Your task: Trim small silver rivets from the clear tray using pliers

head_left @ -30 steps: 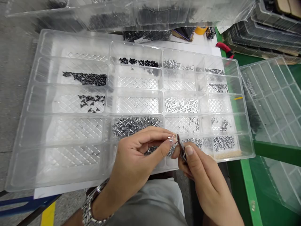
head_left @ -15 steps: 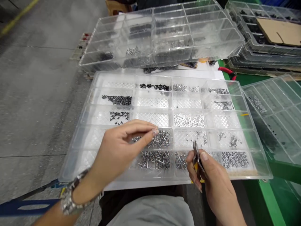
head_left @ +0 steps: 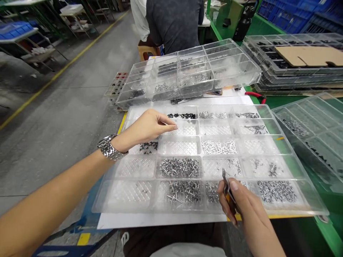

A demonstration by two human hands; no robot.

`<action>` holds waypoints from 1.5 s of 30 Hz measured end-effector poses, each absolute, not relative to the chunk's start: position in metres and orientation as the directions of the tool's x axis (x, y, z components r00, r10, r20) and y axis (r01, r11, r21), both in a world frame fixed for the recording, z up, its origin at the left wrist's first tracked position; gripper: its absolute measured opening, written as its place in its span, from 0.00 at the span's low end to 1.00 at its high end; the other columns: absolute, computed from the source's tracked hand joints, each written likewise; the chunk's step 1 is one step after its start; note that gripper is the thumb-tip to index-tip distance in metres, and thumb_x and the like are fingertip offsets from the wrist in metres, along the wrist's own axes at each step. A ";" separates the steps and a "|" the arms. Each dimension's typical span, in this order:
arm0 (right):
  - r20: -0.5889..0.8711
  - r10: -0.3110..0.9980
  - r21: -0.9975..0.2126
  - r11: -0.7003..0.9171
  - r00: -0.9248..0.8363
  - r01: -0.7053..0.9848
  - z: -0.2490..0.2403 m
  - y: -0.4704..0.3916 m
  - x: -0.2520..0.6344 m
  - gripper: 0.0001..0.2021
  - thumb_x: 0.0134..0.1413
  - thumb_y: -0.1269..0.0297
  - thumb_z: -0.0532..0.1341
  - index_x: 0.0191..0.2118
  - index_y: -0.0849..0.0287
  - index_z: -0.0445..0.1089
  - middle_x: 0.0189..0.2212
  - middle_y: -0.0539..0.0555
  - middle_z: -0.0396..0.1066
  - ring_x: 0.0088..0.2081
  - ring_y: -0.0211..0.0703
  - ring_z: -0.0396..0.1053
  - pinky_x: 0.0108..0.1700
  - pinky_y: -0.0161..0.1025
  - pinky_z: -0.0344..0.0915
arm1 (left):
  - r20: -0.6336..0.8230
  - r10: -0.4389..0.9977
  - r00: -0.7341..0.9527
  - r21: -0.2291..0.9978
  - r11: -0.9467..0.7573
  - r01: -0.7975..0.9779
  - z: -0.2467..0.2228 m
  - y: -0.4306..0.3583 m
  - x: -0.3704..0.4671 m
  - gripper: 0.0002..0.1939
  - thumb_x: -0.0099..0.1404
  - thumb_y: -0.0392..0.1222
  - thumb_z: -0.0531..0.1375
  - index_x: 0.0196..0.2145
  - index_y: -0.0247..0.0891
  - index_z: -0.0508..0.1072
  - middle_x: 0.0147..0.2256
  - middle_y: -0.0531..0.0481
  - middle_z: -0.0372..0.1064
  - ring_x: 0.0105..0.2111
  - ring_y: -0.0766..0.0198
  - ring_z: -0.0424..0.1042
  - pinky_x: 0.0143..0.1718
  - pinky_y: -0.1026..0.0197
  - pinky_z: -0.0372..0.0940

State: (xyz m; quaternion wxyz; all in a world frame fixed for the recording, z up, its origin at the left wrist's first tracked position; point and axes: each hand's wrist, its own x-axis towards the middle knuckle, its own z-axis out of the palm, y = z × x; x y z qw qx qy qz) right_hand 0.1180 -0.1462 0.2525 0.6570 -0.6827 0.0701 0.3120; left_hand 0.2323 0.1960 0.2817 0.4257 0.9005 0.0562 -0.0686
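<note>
My left hand (head_left: 151,125), a metal watch (head_left: 110,148) on its wrist, hovers over the upper left-middle compartments of a clear divided tray (head_left: 124,210). Its thumb and fingertips are pinched together; whatever is between them is too small to make out. In my right hand (head_left: 241,200) are small pliers (head_left: 225,180) with orange-yellow handles, jaws pointing up above the tray's front right part. Silver cross-shaped pieces (head_left: 180,167) fill two central compartments. Small black parts (head_left: 189,116) lie in a back one, and bright silver pieces (head_left: 219,147) to the right.
Behind stands another clear divided box (head_left: 193,71), tilted. Stacked trays (head_left: 289,76) with a cardboard piece (head_left: 311,56) rise at the back right. Red-handled pliers (head_left: 255,94) lie near them. A clear tray (head_left: 318,121) rests on the green bench at right. A person (head_left: 175,25) sits ahead.
My left hand has moved away from above the silver cross-shaped pieces to the back rows, still pinched. My right hand keeps the pliers in nearly the same place. The view has tilted up.
</note>
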 end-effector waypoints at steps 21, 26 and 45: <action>-0.416 0.342 -0.908 -0.097 0.843 -0.408 0.247 -0.146 0.117 0.28 0.79 0.35 0.52 0.44 0.55 0.74 0.26 0.47 0.61 0.27 0.40 0.57 0.30 0.39 0.54 | -0.191 -0.053 0.980 0.695 -0.712 0.097 0.276 0.209 0.242 0.14 0.63 0.58 0.75 0.36 0.45 0.91 0.38 0.43 0.87 0.35 0.55 0.79 0.36 0.54 0.69; -0.413 0.336 -0.908 -0.077 0.847 -0.412 0.247 -0.145 0.116 0.28 0.79 0.36 0.53 0.44 0.55 0.75 0.26 0.47 0.60 0.27 0.40 0.57 0.30 0.39 0.54 | -0.185 -0.069 0.980 0.679 -0.730 0.077 0.280 0.212 0.246 0.15 0.67 0.58 0.74 0.39 0.45 0.91 0.40 0.45 0.88 0.37 0.56 0.78 0.38 0.55 0.67; -0.053 0.196 -0.995 0.075 0.979 -0.069 0.256 -0.108 0.107 0.13 0.65 0.63 0.77 0.48 0.49 0.74 0.48 0.50 0.77 0.35 0.37 0.70 0.41 0.39 0.70 | 0.522 -0.258 0.813 0.514 -0.666 -0.541 0.286 0.099 0.104 0.09 0.71 0.28 0.72 0.47 0.36 0.84 0.43 0.45 0.85 0.46 0.55 0.80 0.51 0.50 0.76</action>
